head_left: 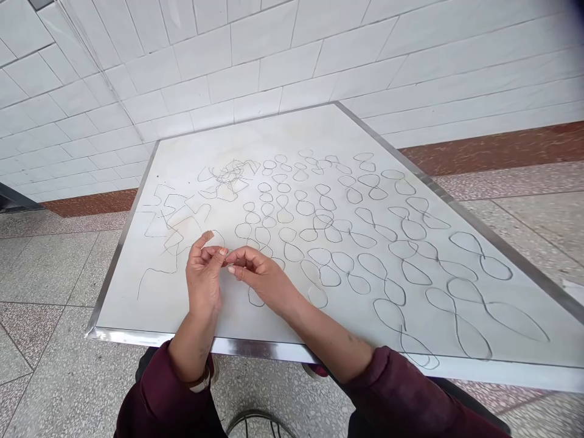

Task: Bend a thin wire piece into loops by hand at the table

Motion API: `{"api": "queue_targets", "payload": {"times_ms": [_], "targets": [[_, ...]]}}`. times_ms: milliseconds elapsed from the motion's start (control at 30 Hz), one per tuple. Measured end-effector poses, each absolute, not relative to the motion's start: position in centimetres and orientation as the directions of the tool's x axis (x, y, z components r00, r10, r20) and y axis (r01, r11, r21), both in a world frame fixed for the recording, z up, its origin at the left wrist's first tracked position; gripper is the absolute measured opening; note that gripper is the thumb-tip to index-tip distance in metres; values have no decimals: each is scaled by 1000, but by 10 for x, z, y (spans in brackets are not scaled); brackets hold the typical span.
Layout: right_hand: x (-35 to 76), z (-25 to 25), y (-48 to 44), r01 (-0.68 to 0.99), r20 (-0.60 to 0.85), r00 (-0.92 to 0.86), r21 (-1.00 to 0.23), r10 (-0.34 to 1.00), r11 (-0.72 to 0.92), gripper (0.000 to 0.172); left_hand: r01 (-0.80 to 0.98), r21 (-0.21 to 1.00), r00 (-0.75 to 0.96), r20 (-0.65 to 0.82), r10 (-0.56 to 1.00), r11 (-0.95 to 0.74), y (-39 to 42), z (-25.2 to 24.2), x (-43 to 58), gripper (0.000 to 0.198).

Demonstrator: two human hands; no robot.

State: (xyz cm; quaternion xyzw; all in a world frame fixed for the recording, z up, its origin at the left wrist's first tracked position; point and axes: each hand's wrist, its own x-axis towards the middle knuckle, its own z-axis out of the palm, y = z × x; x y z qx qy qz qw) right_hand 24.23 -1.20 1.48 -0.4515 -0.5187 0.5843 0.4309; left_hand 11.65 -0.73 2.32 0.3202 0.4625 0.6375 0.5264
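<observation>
My left hand (204,274) and my right hand (256,272) meet over the near left part of a white table (191,146). Both pinch a thin dark wire (253,298) between fingertips, the fingers curled together. A plaster wraps my left thumb. Several wire pieces bent into figure-eight loops (374,267) lie in rows across the table's middle and right. Unshaped, angular wire pieces (176,222) lie to the left, just beyond my left hand. A tangled wire bundle (230,173) sits farther back.
The table has a metal rim (255,348) and stands on a speckled stone floor (45,274). A white tiled wall (274,55) with a red-brown base strip rises behind. My dark red sleeves show at the bottom.
</observation>
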Motion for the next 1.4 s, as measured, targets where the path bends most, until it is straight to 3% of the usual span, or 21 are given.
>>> {"api": "queue_targets", "payload": {"times_ms": [133, 467, 667, 1000, 1400], "targets": [[238, 9, -13, -106, -53, -193, -992, 980, -75, 16, -399, 917, -237, -101, 966, -2, -9, 25, 116, 49], [243, 7, -11, -25, 6, -182, -1000, 983, 1, 17, -330, 944, -260, -70, 963, -20, -10, 24, 114, 48], [249, 11, -7, 29, -49, -248, -999, 968, -43, 17, -328, 945, -252, -69, 965, -18, -10, 24, 114, 46], [239, 9, -14, -66, -51, -160, -996, 986, -63, 22, -412, 911, -299, -145, 943, 10, -10, 23, 115, 47], [252, 14, -6, 14, -127, -291, -992, 948, -129, 26, -328, 942, -222, -147, 964, 67, -8, 23, 106, 45]]}}
